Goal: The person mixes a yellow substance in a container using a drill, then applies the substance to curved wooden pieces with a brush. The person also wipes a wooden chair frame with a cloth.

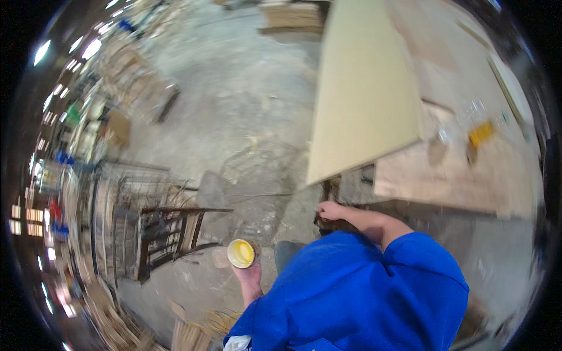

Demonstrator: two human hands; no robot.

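Observation:
My left hand (252,276) is closed round a round white tub (230,251) with yellow stuff (244,251) inside. It is held low, left of my body, over the floor. On the other side my right hand (332,210) is closed, beside the near corner of a large pale board (369,88). Dark brown parts show next to its fingers; what it grips, if anything, is too blurred to make out. The pale board lies across a worktop and sticks out past its left edge.
On the wooden worktop (445,181) at right stand a yellow container (481,133) and clear bottles. A dark metal rack (170,237) stands on the left. Stacked boards (291,16) lie at the back, wood strips (190,334) and a yellow cord (219,322) at lower left.

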